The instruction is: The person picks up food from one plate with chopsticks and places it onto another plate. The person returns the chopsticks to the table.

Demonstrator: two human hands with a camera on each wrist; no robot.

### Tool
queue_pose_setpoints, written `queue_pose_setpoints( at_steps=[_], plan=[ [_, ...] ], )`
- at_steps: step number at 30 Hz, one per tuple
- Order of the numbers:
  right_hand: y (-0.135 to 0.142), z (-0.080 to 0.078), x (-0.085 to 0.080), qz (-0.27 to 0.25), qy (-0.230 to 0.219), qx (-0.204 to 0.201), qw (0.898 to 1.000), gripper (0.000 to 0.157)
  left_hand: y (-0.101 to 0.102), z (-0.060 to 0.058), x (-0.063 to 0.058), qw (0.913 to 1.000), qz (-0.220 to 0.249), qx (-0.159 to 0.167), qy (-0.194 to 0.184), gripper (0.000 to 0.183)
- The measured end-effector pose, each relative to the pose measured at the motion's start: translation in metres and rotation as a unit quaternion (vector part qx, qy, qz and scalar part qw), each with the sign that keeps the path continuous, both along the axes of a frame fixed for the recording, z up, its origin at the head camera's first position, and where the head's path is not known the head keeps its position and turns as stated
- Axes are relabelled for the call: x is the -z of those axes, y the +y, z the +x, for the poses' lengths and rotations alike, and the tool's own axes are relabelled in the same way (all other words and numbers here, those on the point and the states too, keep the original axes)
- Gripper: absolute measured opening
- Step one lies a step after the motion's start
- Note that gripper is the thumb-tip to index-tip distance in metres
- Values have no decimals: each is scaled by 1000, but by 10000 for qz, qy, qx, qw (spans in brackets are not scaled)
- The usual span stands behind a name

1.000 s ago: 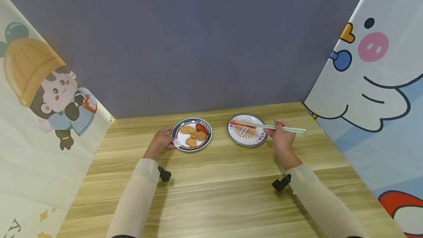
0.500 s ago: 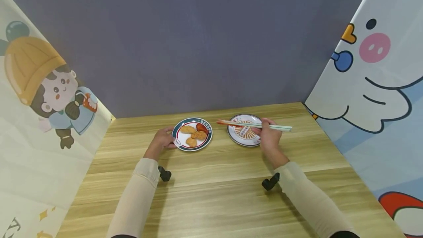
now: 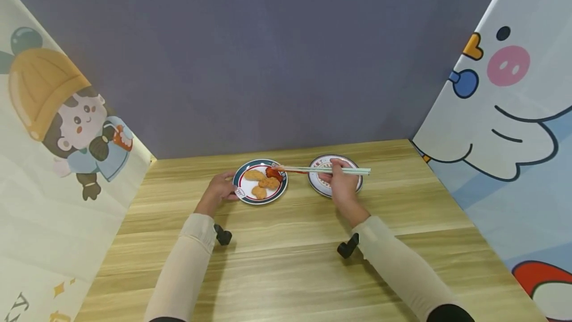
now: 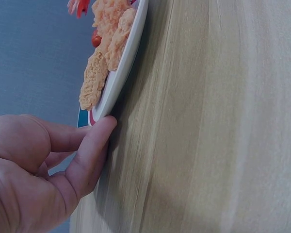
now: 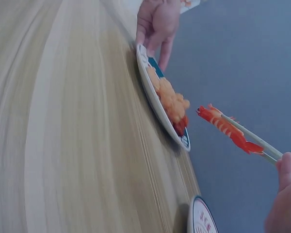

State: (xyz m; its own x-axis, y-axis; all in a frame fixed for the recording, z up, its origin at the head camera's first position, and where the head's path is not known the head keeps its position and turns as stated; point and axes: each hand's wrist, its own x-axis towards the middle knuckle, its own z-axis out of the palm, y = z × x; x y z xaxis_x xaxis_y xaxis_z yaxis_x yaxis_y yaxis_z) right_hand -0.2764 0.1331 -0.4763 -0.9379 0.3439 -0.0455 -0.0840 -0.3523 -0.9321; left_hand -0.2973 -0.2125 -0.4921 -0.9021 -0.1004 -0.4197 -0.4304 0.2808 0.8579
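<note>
My left hand [image 3: 219, 189] pinches the near-left rim of a green-rimmed plate [image 3: 247, 189], thumb and fingers at its edge. On that plate lie several golden fried pieces [image 3: 269, 183] and a reddish-brown piece [image 3: 273, 175]. With my right hand [image 3: 344, 188] I grip a pair of pale green chopsticks [image 3: 357, 171]. Their tips pinch a red-and-orange striped shrimp [image 5: 228, 130], raised above the table. In the head view the shrimp overlaps the right edge of the food plate. Under my right hand stands a second plate [image 3: 321, 188] with a sunburst print, partly hidden by the hand.
The wood-grain table [image 3: 277, 252] ends at a grey-blue back panel [image 3: 286, 63]. Cartoon-printed panels stand at the left [image 3: 53, 163] and right [image 3: 500, 113]. A black wrist mount [image 3: 348, 246] sits at each cuff.
My right hand has moved left, carrying the chopsticks and shrimp from over the sunburst plate to the food plate's right edge. The left hand still holds the food plate's rim.
</note>
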Motion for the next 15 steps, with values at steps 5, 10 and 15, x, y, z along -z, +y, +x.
queue_pose_setpoints(
  at_steps=[5,10,15],
  plan=[
    [-18,-3,2,-154,112,73,9998,26,0,-1,0,9999,-115,-7,-36,65],
    [-34,-3,2,-124,94,11,9999,25,-1,-2,-1,9999,-157,12,-22,65],
    [-49,-1,4,-17,29,-173,9998,23,-1,-2,1,9999,-123,17,-17,66]
  ],
)
